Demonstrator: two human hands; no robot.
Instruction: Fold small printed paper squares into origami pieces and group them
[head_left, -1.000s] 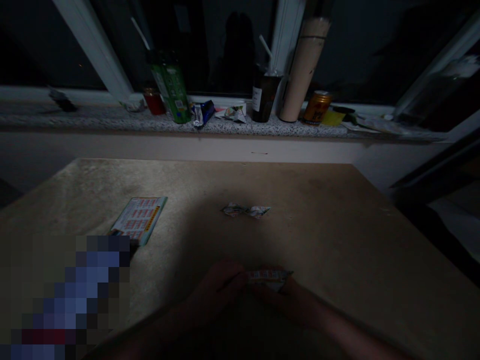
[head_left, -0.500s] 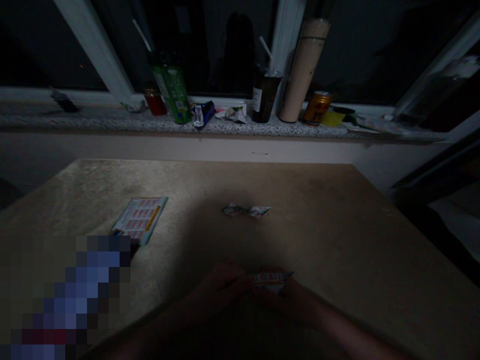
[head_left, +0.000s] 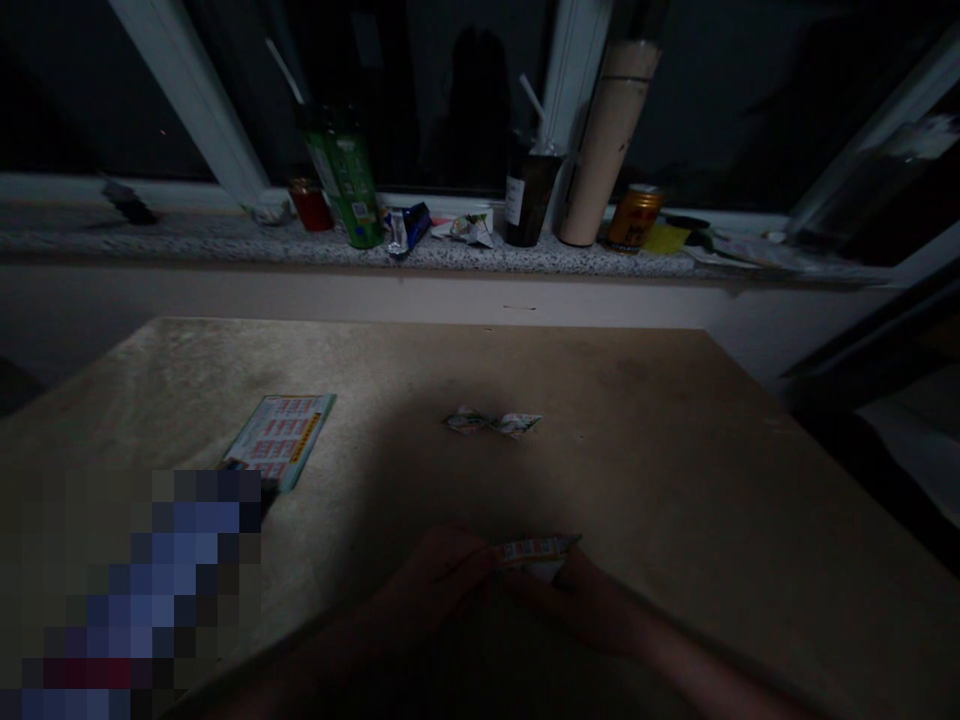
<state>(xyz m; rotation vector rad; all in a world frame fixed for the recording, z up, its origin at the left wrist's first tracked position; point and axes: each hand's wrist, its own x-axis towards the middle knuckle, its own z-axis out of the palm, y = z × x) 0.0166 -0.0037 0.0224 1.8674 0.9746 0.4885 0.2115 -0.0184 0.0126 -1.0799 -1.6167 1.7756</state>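
Both my hands are in dim shadow at the near side of the table, close together. Between them is a folded piece of printed paper, with rows of reddish print and a pointed right end. My left hand is closed on its left end. My right hand grips it from the right and below, its thumb across the lower part; some fingers are lost in the dark. Farther out on the table lies a bow-shaped folded paper, pinched narrow in the middle.
A printed card lies on the table at left, beside a blurred-out patch. Along the windowsill stand a green bottle, a dark cup with straw, a tall beige flask, an orange can and crumpled wrappers.
The folded paper between my hands has tilted slightly, and its right end sits a little higher and farther left. My right hand has shifted slightly with it. The bow-shaped paper stays put.
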